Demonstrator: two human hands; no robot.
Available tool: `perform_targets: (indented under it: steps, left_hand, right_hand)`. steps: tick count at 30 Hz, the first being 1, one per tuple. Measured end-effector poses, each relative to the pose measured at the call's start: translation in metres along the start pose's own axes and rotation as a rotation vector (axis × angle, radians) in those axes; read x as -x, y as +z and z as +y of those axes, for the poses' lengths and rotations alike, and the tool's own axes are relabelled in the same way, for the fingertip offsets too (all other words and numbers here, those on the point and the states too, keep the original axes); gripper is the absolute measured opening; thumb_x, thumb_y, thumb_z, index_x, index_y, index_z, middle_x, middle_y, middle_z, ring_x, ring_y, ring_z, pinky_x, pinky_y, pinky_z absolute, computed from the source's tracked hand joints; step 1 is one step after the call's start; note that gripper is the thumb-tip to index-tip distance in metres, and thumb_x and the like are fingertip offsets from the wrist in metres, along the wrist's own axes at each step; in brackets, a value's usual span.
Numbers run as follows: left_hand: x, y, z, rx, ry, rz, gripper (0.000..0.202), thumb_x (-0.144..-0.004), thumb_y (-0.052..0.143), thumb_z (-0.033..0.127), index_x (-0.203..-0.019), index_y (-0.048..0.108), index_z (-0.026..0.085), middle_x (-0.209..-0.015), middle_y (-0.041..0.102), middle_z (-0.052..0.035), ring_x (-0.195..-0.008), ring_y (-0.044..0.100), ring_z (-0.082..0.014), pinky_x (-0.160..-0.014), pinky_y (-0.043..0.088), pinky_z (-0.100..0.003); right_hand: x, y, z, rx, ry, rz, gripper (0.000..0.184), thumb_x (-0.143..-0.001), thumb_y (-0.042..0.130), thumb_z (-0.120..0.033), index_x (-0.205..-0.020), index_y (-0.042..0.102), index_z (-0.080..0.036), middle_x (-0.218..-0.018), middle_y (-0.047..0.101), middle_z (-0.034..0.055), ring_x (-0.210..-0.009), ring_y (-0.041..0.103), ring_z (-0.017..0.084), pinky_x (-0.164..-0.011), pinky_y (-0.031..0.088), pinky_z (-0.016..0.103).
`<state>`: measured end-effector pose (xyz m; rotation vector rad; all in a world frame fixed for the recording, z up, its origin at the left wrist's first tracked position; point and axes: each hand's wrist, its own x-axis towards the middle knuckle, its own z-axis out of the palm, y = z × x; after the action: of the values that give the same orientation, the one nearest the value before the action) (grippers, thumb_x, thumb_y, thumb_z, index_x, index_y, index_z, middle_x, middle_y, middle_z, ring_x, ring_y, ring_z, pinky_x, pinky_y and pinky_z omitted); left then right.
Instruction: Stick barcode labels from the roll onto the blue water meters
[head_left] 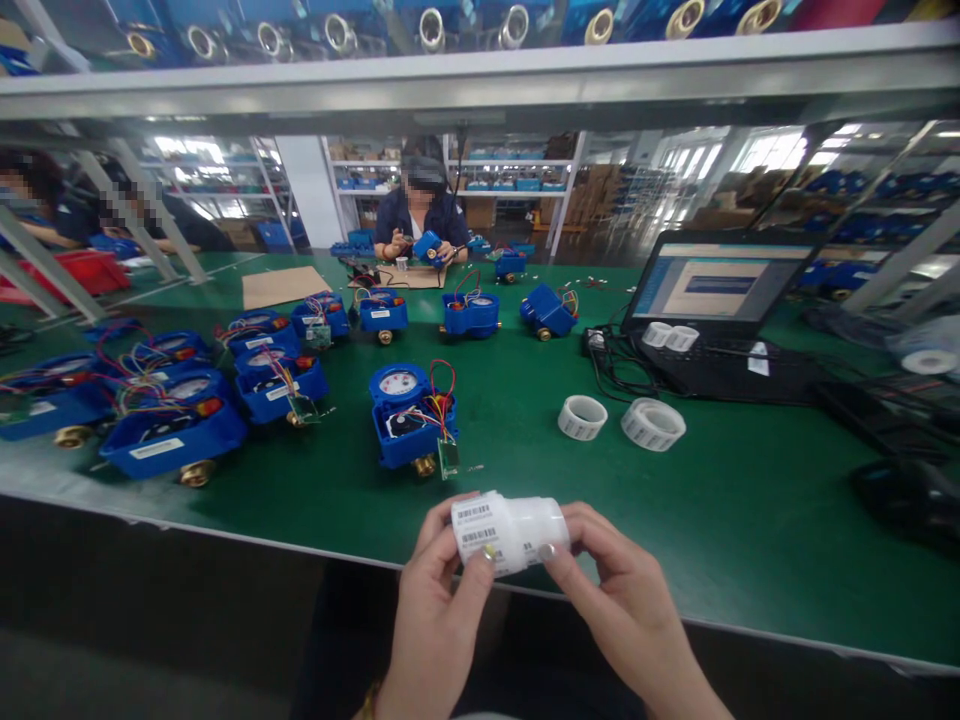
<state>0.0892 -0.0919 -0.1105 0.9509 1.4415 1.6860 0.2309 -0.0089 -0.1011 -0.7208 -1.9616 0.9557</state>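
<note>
Both my hands hold a white roll of barcode labels [508, 530] over the near edge of the green table [750, 520]. My left hand [439, 610] pinches the roll's left end, thumb on a barcode sticker. My right hand [622, 600] grips the right end with thumb and fingers. Just beyond the roll sits a blue water meter [409, 415] with red, yellow and green wires and a small green circuit board hanging at its front.
Several more blue meters [180, 425] line the left and middle of the table. Two label rolls [652, 423] lie to the right, near an open laptop [720, 310] with cables. A person [420, 215] sits across the table handling a meter. A shelf runs overhead.
</note>
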Motion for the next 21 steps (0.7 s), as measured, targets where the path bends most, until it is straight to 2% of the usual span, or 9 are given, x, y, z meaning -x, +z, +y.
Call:
perform_targets:
  steps: [4,8,10,14,17,19,21]
  left_hand:
    - [0.001,-0.002,-0.002,-0.019,0.019,-0.009,0.024,-0.082,0.057,0.031,-0.101,0.067,0.020,-0.124,0.047,-0.0088,-0.113,0.052,-0.0231,-0.086,0.050,-0.024]
    - [0.001,-0.007,-0.004,-0.084,0.112,-0.023,0.022,-0.086,0.055,0.030,-0.104,0.066,0.025,-0.128,0.045,-0.0063,-0.116,0.049,-0.0224,-0.095,0.044,-0.027]
    - [0.002,-0.009,-0.003,-0.138,0.185,-0.023,0.022,-0.086,0.055,0.028,-0.106,0.065,0.028,-0.130,0.044,-0.0048,-0.119,0.046,-0.0226,-0.100,0.040,-0.029]
    - [0.005,-0.008,0.000,-0.161,0.258,-0.024,0.024,-0.084,0.057,0.025,-0.107,0.064,0.029,-0.134,0.039,-0.0048,-0.119,0.046,-0.0238,-0.099,0.040,-0.029]
    - [0.007,-0.005,0.000,-0.079,0.189,-0.049,0.032,-0.081,0.061,0.031,-0.112,0.061,0.025,-0.137,0.038,-0.0078,-0.116,0.049,-0.0257,-0.096,0.042,-0.030]
    - [0.007,-0.003,-0.001,0.052,0.104,-0.121,0.054,-0.077,0.065,0.042,-0.125,0.050,0.024,-0.130,0.046,-0.0101,-0.109,0.054,-0.0260,-0.094,0.043,-0.032]
    - [0.006,-0.003,-0.002,0.156,0.022,-0.198,0.071,-0.073,0.066,0.052,-0.132,0.040,0.023,-0.114,0.057,-0.0093,-0.099,0.058,-0.0244,-0.088,0.046,-0.031]
  right_hand:
    - [0.001,-0.002,0.005,-0.061,0.023,0.006,0.017,-0.084,0.060,-0.029,-0.069,0.062,-0.020,-0.074,0.062,0.0030,-0.066,0.053,0.016,-0.058,0.042,0.025]
    - [0.004,-0.004,0.011,-0.176,0.030,0.028,0.009,-0.083,0.063,-0.025,-0.075,0.064,-0.021,-0.083,0.063,0.0046,-0.077,0.058,0.019,-0.067,0.047,0.027]
    - [0.005,-0.005,0.013,-0.213,-0.004,0.054,0.003,-0.082,0.064,-0.022,-0.080,0.066,-0.022,-0.088,0.064,0.0048,-0.083,0.060,0.020,-0.071,0.049,0.028]
    - [0.007,-0.003,0.015,-0.219,-0.125,0.120,0.009,-0.079,0.067,-0.016,-0.081,0.068,-0.025,-0.095,0.066,0.0054,-0.088,0.061,0.021,-0.075,0.051,0.030]
    - [0.007,-0.002,0.015,-0.169,-0.214,0.138,0.013,-0.080,0.064,-0.012,-0.082,0.067,-0.025,-0.095,0.066,0.0060,-0.092,0.060,0.024,-0.077,0.051,0.035]
    - [0.005,-0.002,0.013,-0.122,-0.298,0.126,0.016,-0.081,0.062,-0.010,-0.087,0.067,-0.025,-0.095,0.066,0.0070,-0.094,0.059,0.025,-0.076,0.051,0.037]
    - [0.004,-0.002,0.010,-0.077,-0.390,0.087,0.020,-0.082,0.058,-0.008,-0.090,0.066,-0.024,-0.096,0.066,0.0082,-0.095,0.059,0.025,-0.074,0.051,0.036]
